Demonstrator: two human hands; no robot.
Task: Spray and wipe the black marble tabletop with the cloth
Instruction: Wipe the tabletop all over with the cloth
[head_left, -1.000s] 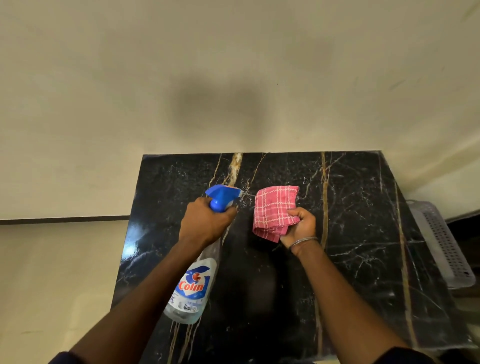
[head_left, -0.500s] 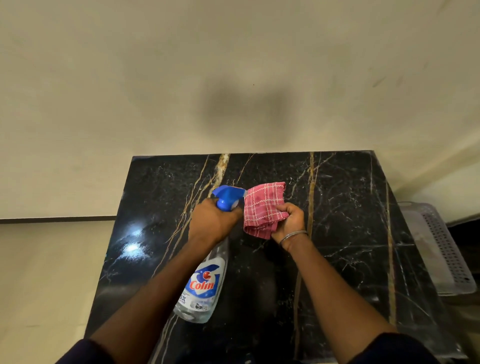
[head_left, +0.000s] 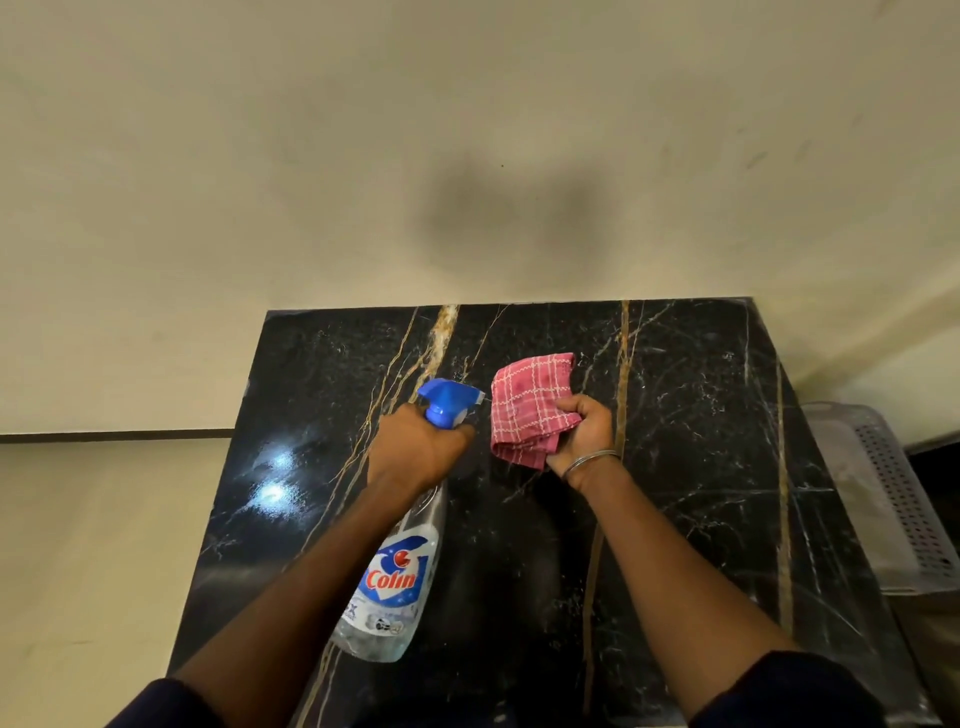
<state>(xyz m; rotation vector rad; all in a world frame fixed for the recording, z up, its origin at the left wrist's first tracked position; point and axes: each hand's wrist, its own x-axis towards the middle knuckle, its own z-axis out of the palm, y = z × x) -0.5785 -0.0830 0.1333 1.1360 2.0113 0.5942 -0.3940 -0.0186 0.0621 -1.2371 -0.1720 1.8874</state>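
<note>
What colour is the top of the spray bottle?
Bright blue. The spray head shows best in the head view, above the left hand.

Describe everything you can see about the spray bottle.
The spray bottle is clear plastic with a blue trigger head and a red, white and blue Colin label. The left hand grips its neck, holding it tilted over the black marble tabletop, nozzle pointing towards the pink checked cloth without touching it.

Glossy black marble tabletop (head_left: 675, 519), gold and white veins throughout.
</note>
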